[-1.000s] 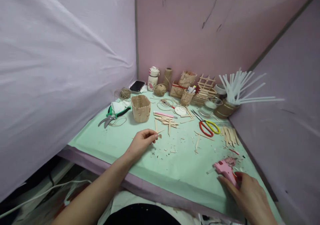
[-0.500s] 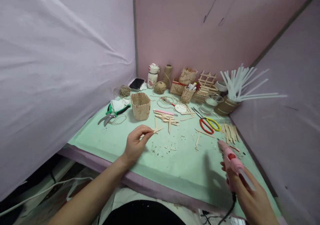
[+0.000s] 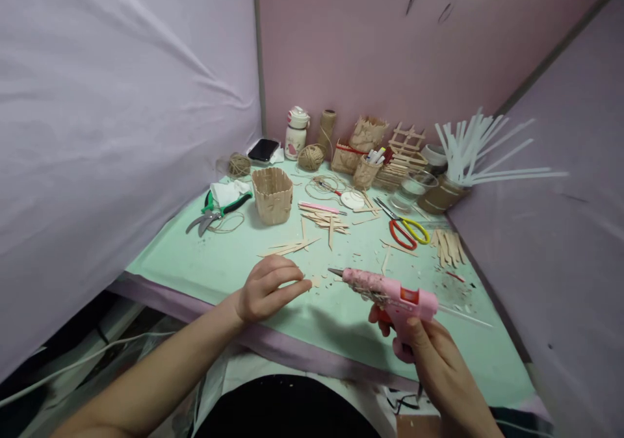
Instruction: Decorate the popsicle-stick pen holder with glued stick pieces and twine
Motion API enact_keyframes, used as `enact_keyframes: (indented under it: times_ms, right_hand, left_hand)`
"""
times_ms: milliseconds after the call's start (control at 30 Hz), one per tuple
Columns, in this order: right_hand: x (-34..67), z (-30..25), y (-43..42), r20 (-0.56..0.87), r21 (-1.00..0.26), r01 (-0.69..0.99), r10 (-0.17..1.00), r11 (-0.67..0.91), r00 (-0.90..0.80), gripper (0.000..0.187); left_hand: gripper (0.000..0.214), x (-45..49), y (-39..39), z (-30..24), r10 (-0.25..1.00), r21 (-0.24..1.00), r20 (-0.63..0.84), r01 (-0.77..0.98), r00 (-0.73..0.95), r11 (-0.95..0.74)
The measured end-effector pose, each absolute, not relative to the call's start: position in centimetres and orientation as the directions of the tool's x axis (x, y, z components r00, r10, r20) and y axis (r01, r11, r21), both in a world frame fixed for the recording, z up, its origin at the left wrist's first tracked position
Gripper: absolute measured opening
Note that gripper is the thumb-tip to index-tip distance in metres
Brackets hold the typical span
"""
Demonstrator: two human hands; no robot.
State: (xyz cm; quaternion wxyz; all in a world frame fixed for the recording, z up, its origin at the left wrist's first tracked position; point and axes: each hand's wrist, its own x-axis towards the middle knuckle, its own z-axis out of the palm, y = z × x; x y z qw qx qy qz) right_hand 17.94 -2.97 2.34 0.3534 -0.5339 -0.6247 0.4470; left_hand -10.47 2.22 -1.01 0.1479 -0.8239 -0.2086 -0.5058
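My right hand (image 3: 431, 353) is closed round the handle of a pink glue gun (image 3: 390, 295), held above the green table mat (image 3: 205, 262). A white glue stick pokes out of the gun's back. Its nozzle points left, a short gap from my left hand's fingertips. My left hand (image 3: 268, 288) rests near the table's front edge with thumb and fingers pressed together; what they pinch is too small to make out. Thin wooden sticks (image 3: 290, 248) lie just beyond that hand, and small wood chips are scattered round it.
A stick-built basket (image 3: 273, 194), green-handled pruners (image 3: 214, 210), red and yellow scissors (image 3: 407, 230) and loose stick piles (image 3: 324, 220) lie mid-table. Twine balls, a phone, a bottle, stick crafts and a jar of white glue sticks (image 3: 443, 194) line the back. Cloth walls close in on three sides.
My right hand picked the glue gun up from the right of the table and swung it left toward my left hand. My left hand drew back toward the front edge, away from the sticks.
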Motion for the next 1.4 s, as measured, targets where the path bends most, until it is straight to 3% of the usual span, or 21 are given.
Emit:
enact_keyframes:
  times_ms: [133, 467, 600, 733, 900, 967, 1000, 1067, 1133, 1200, 1400]
  right_hand:
    - [18.2, 2.1, -3.3, -0.056, -0.926, 0.376, 0.980, 0.020, -0.191, 0.053]
    - [17.1, 1.0, -3.7, 0.054, -0.927, 0.357, 0.982, 0.117, -0.180, 0.051]
    - [17.0, -0.6, -4.5, 0.147, -0.909, 0.376, 0.983, 0.178, -0.109, 0.050]
    - [16.8, -1.8, -4.9, 0.238, -0.895, 0.354, 0.961, 0.273, -0.141, 0.043]
    - [16.6, -2.3, -4.8, 0.302, -0.869, 0.354, 0.937, 0.346, -0.174, 0.039]
    - [16.5, -2.4, -4.8, 0.291, -0.866, 0.372, 0.942, 0.334, -0.169, 0.039]
    - [16.4, -2.5, -4.7, 0.288, -0.864, 0.381, 0.944, 0.328, -0.161, 0.039]
    - [16.2, -2.6, -4.7, 0.281, -0.862, 0.399, 0.950, 0.311, -0.134, 0.039]
    - [16.0, -2.7, -4.6, 0.263, -0.865, 0.410, 0.957, 0.289, -0.119, 0.040]
    - [15.8, -2.8, -4.5, 0.242, -0.872, 0.412, 0.964, 0.265, -0.108, 0.041]
    - [15.3, -2.4, -4.3, 0.214, -0.885, 0.401, 0.972, 0.236, -0.099, 0.044]
  left_hand:
    - [0.021, -10.7, 2.3, -0.6, 0.139, -0.102, 0.884, 0.473, 0.447, -0.875]
    - [0.027, -10.7, 1.9, -1.5, 0.163, -0.063, 0.910, 0.516, 0.381, -0.855]
    - [0.028, -10.3, 1.2, -0.7, 0.251, 0.060, 0.934, 0.582, 0.254, -0.811]
    - [0.031, -10.1, 0.3, -0.8, 0.319, 0.146, 0.932, 0.628, 0.171, -0.765]
    - [0.033, -9.1, -0.1, -1.9, 0.424, 0.392, 0.900, 0.604, -0.097, -0.694]
    - [0.022, -8.4, -0.1, -1.8, 0.547, 0.595, 0.799, 0.460, -0.250, -0.659]
    - [0.014, -8.0, -0.1, -1.6, 0.652, 0.734, 0.679, 0.320, -0.338, -0.599]
    - [0.005, -7.5, -0.1, -0.9, 0.866, 0.939, 0.266, -0.088, -0.422, -0.332]
    - [0.012, -7.3, -0.1, -0.1, 0.939, 0.892, -0.152, -0.453, -0.309, -0.005]
    - [0.016, -7.2, -0.1, 0.4, 0.920, 0.765, -0.355, -0.617, -0.164, 0.185]
    - [0.021, -7.3, 0.0, 0.5, 0.894, 0.695, -0.437, -0.670, -0.104, 0.261]
